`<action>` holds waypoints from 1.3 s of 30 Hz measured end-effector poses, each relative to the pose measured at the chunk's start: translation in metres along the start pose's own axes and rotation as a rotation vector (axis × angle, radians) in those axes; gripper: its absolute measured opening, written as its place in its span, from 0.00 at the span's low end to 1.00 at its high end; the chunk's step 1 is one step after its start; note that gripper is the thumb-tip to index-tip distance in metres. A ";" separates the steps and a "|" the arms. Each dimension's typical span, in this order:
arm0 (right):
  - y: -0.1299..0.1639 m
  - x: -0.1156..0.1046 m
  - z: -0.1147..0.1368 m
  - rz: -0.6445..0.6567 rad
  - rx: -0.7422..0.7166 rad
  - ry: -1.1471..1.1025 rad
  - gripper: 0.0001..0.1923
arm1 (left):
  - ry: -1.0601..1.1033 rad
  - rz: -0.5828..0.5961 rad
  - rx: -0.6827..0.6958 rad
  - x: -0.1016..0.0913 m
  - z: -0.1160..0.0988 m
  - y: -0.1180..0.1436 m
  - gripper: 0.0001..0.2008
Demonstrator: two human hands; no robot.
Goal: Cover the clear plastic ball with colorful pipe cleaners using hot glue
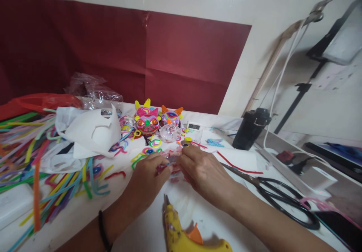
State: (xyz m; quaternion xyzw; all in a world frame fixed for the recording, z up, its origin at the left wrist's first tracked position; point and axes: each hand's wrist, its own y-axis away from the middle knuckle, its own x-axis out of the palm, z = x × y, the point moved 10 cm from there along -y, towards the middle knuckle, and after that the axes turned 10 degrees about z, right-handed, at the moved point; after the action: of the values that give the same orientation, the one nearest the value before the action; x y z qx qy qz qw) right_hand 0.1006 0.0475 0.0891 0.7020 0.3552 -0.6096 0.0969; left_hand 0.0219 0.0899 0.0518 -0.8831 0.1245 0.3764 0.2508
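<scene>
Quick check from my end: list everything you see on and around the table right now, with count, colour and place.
small clear piece: one, clear with red bits, table centre, between both hands
glue gun: one, yellow with orange trigger, near edge, below the hands
scissors: one pair, black handles, right of the right hand
decorated balls: two, pink and multicolour with yellow or orange ears, table back centre
clear ball: one, transparent, beside the decorated ones
pipe cleaners: many, mixed colours, heaped at left
white bag: one, left of centre
small timer: one, white, behind the balls
black cup: one, right back
red backdrop: one, on the wall
table: one, white
left hand: pinching the clear piece
right hand: on the clear piece
</scene>
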 end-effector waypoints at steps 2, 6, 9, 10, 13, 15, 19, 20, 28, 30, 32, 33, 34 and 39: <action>0.000 0.000 0.001 0.007 0.006 0.005 0.06 | -0.009 0.003 0.003 0.001 0.000 0.000 0.08; -0.001 0.004 0.000 0.031 0.017 -0.031 0.06 | -0.021 -0.013 0.001 0.000 0.000 0.000 0.08; 0.000 0.006 0.001 0.036 0.005 -0.078 0.06 | -0.027 -0.041 -0.008 -0.004 0.000 0.001 0.07; 0.000 0.006 0.001 0.030 0.006 -0.094 0.07 | -0.027 -0.052 -0.013 -0.005 0.000 0.001 0.07; 0.001 0.005 -0.004 -0.007 0.027 -0.188 0.08 | -0.024 -0.081 -0.029 -0.010 0.000 0.002 0.06; 0.003 0.003 -0.009 -0.055 0.033 -0.298 0.07 | -0.020 -0.093 -0.034 -0.014 0.000 0.002 0.05; 0.008 -0.004 -0.021 -0.146 0.022 -0.510 0.06 | 0.008 -0.098 -0.044 -0.017 0.000 0.002 0.06; 0.009 -0.005 -0.024 -0.153 0.025 -0.546 0.06 | 0.011 -0.096 -0.049 -0.017 0.000 0.001 0.06; 0.008 0.004 -0.047 -0.105 0.129 -0.708 0.05 | -0.023 -0.069 -0.088 -0.017 0.004 0.000 0.08; 0.007 0.008 -0.052 -0.102 0.159 -0.745 0.05 | -0.033 -0.068 -0.086 -0.017 0.005 0.000 0.08; 0.007 0.011 -0.055 -0.104 0.181 -0.791 0.04 | -0.030 -0.062 -0.084 -0.016 0.007 0.000 0.08; 0.007 0.013 -0.056 -0.103 0.192 -0.812 0.04 | -0.025 -0.058 -0.084 -0.015 0.007 0.000 0.08; 0.007 0.015 -0.058 -0.098 0.204 -0.831 0.04 | -0.018 -0.057 -0.083 -0.015 0.008 0.000 0.08; 0.007 0.021 -0.063 -0.075 0.255 -0.897 0.03 | 0.004 -0.069 -0.068 -0.015 0.008 -0.002 0.09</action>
State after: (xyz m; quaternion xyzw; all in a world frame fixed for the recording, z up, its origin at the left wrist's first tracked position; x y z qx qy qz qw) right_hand 0.1548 0.0864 0.0822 0.3620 0.2256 -0.8948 0.1321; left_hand 0.0078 0.0966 0.0583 -0.8957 0.0817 0.3695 0.2333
